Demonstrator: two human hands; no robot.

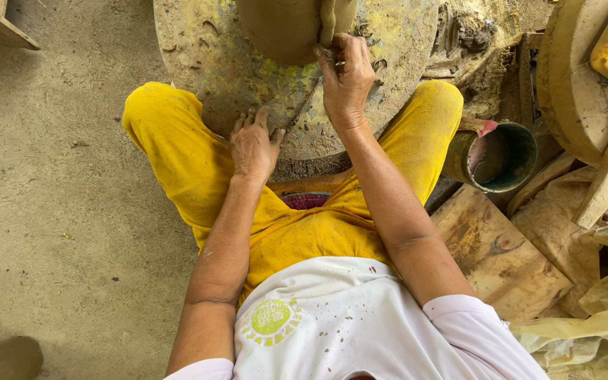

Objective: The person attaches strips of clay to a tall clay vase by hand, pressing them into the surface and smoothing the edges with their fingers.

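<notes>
- A clay pot stands on a round, mud-smeared wheel.
- The right hand pinches a thin tool at the pot's base.
- The left hand lies flat, fingers spread, on the wheel's near edge.
- A green bucket sits right of the wheel.

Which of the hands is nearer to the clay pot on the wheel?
The right hand. It is at the base of the clay pot, holding a thin tool. The left hand rests flat on the near edge of the wheel, clearly apart from the pot.
</notes>
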